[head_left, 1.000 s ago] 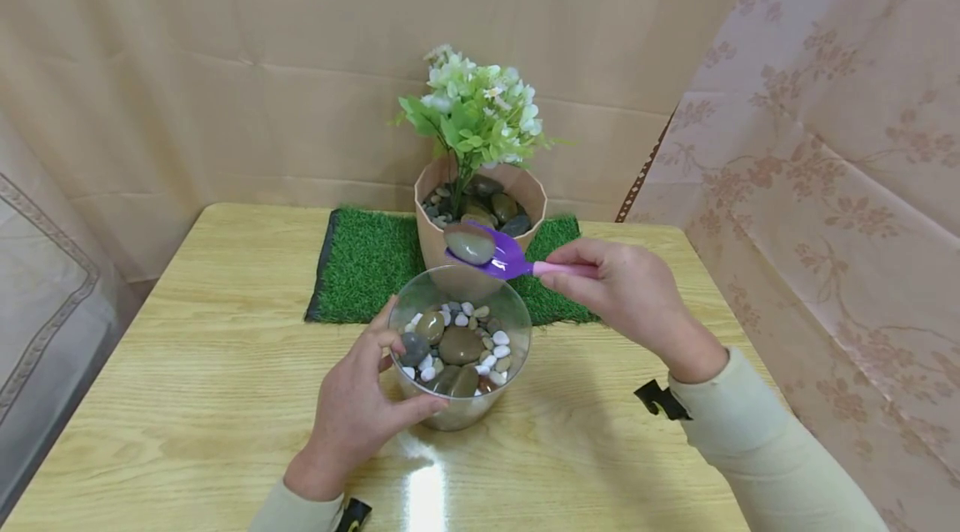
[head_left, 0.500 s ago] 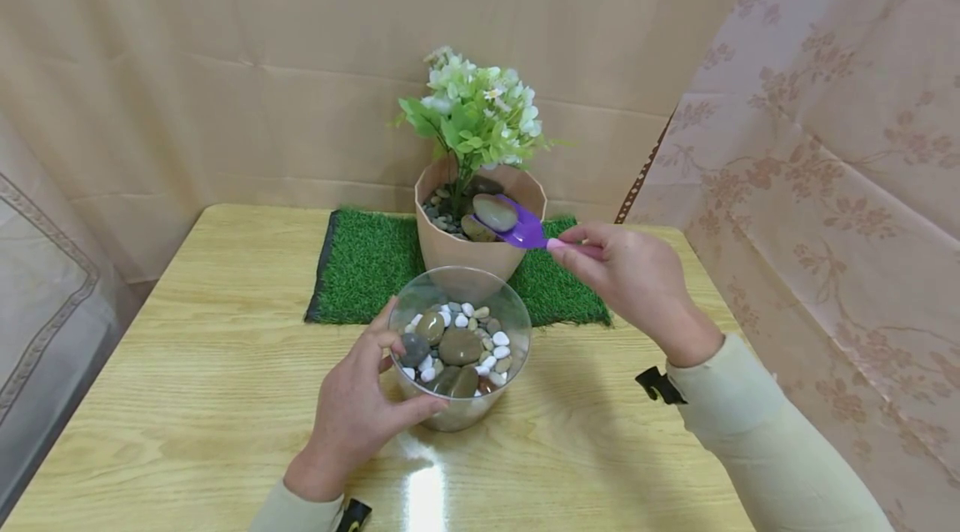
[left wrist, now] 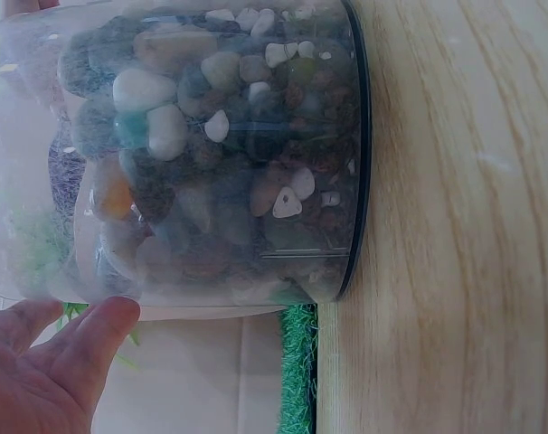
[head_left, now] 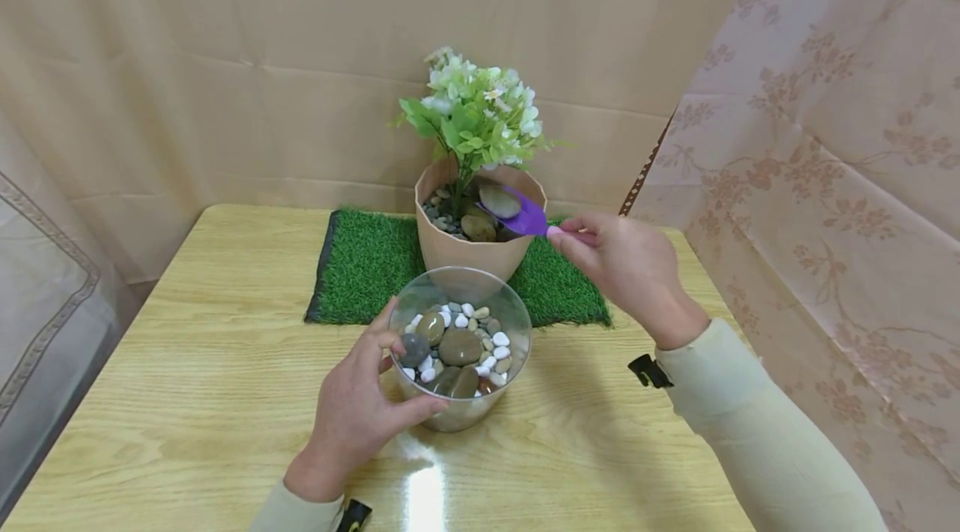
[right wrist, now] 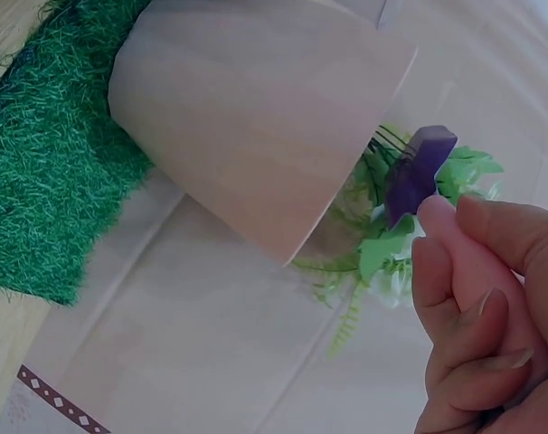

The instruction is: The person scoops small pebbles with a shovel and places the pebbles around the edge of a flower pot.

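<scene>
My right hand [head_left: 626, 269] grips the pink handle [right wrist: 482, 280] of a small toy shovel, its purple blade [head_left: 530, 219] over the rim of a peach flower pot [head_left: 468, 253]. On the blade lies a large smooth grey stone [head_left: 500, 201], inside the pot's mouth in the head view. White and green flowers [head_left: 483, 107] rise from the pot, with brown stones [head_left: 478, 227] around their stem. My left hand [head_left: 360, 399] holds the side and rim of a clear container [head_left: 457, 414], which is filled with white pebbles [head_left: 500, 338] and larger brown and grey stones [head_left: 461, 346].
The pot stands on a green artificial grass mat [head_left: 367, 265] at the back of the wooden table [head_left: 225, 365]. A beige curtain [head_left: 315, 57] hangs behind, and a floral cloth [head_left: 847, 182] slopes along the right side.
The shovel with the grey stone has moved from above the clear container, away and slightly right, over the flower pot's mouth. My left hand and the container have stayed put.
</scene>
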Demonstrator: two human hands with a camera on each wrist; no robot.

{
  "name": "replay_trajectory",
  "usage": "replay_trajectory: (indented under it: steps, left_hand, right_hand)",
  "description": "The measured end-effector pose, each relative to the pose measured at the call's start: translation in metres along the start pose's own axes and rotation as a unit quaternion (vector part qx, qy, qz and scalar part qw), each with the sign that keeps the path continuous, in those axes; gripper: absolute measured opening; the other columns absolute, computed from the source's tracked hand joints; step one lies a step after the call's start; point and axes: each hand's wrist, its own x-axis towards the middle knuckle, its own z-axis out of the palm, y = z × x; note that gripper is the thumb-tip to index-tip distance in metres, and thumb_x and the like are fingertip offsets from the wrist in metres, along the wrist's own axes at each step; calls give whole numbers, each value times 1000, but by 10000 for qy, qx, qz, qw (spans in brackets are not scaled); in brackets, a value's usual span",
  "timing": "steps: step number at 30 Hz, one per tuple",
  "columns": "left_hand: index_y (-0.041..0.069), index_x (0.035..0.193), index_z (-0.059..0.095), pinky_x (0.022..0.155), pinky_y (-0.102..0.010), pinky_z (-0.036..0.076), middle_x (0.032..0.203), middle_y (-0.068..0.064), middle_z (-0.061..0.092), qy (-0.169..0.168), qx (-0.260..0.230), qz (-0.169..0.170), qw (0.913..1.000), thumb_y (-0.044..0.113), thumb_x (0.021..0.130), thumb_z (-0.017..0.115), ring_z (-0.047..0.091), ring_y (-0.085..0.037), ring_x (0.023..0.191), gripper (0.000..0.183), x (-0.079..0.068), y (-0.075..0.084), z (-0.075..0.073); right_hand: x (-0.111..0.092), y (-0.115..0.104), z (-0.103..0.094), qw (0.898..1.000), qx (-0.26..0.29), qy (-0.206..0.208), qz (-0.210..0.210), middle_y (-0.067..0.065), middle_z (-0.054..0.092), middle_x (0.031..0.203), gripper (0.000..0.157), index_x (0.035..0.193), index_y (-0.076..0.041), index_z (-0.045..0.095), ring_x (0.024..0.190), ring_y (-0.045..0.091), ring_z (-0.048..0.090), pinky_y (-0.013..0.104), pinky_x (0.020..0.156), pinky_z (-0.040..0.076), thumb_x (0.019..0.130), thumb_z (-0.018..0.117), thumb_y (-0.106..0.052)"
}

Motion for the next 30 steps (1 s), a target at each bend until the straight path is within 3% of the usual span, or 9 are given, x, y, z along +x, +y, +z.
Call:
replay_trajectory:
  steps: [8, 15, 30]
  left_hand:
    - [14, 108, 54, 57, -18, 51, 165, -12, 41, 9, 19, 8, 10000, 76, 73, 79, 71, -38, 114, 75, -1, -1, 0]
    - [14, 107, 54, 66, -24, 60, 164, -13, 42, 85, 35, 139, 9999, 76, 73, 79, 65, -42, 126, 74, 0, -2, 0]
    - [13, 106, 54, 68, -25, 63, 164, -13, 42, 101, 11, 141, 9998, 73, 73, 81, 66, -42, 125, 74, 0, -2, 1]
  right_hand:
    - [15, 0, 3, 9989, -265, -253, 278, 6, 82, 102, 34, 113, -18, 80, 73, 25, 75, 33, 42, 45, 103, 63, -46]
    - [25, 1, 9, 9975, -480, -427, 286, 6, 82, 96, 33, 114, -18, 80, 65, 23, 71, 32, 39, 40, 103, 64, -44]
    - [43, 5, 14, 9936, -636, -817, 451, 7, 81, 110, 33, 113, -17, 80, 77, 28, 75, 37, 43, 48, 102, 65, -44]
